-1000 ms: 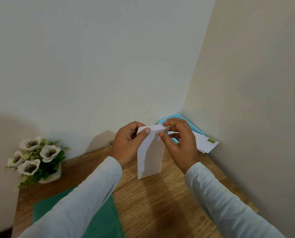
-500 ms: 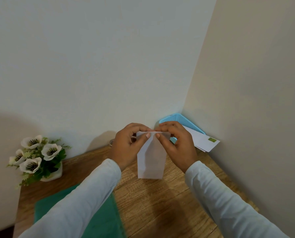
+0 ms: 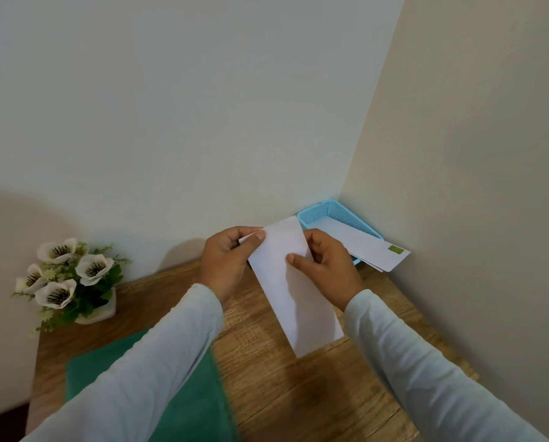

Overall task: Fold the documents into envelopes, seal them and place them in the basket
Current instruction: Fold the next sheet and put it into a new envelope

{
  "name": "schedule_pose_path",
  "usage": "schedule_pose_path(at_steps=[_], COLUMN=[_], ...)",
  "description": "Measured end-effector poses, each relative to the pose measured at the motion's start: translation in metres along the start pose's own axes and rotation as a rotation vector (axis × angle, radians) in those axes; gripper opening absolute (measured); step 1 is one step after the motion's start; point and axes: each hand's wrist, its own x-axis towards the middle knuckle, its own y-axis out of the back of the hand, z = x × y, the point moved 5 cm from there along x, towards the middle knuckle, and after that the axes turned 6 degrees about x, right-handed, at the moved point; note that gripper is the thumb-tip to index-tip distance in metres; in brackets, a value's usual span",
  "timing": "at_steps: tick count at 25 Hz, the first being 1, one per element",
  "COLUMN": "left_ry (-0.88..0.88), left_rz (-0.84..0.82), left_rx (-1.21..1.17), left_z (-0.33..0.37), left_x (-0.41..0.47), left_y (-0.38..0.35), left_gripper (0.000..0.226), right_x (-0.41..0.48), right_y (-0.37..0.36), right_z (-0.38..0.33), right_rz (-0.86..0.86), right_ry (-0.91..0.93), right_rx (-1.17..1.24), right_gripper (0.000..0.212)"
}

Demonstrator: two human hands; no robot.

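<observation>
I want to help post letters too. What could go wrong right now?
1. The left hand and right hand pinch the envelope only near its top. Its long lower end hangs free above the table, so it might bend or slip.
2. The pile in the basket sticks out over the rim. Dropping another envelope on top could tip it out.
</observation>
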Motion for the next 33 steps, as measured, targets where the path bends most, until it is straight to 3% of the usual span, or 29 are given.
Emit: schedule_pose_path(at_steps=[5, 14, 18, 22, 25, 29, 33], left_ry=[0.213, 0.145, 0.020, -0.163, -0.194, -0.329, -0.461], left_rz=[0.086, -0.050, -0.132, -0.275, -0.339, -0.426, -0.425], left_rx=[0.080, 0.938, 1.186, 1.366, 1.506, 1.684, 1.708], left_z=[-0.063, -0.126, -0.130, -0.135, -0.133, -0.134, -0.139], left_x=[-0.005, -0.022, -0.025, -0.016, -0.008, -0.020, -0.059], left_y=[0.014, 0.034, 0.026, 0.004, -0.005, 0.000, 0.020], left_gripper=[0.008, 0.001, 0.007, 0.040, 0.053, 0.054, 0.044], right_x=[-0.010, -0.008, -0.014, -0.016, -0.017, -0.018, -0.020], right_y=[-0.008, -0.029, -0.036, -0.041, -0.043, -0.037, -0.034], right_z=[0.054, 0.105, 0.119, 0.128, 0.132, 0.138, 0.141], right_rz=[-0.035, -0.151, -0.210, -0.234, -0.233, -0.202, -0.197], right_ry=[-0.166, -0.239, -0.257, -0.216, -0.183, -0.211, -0.200], right_rx=[-0.176, -0.526, -0.630, -0.735, -0.793, -0.738, -0.693], right_gripper=[0.033, 0.032, 0.033, 0.031, 0.027, 0.029, 0.030])
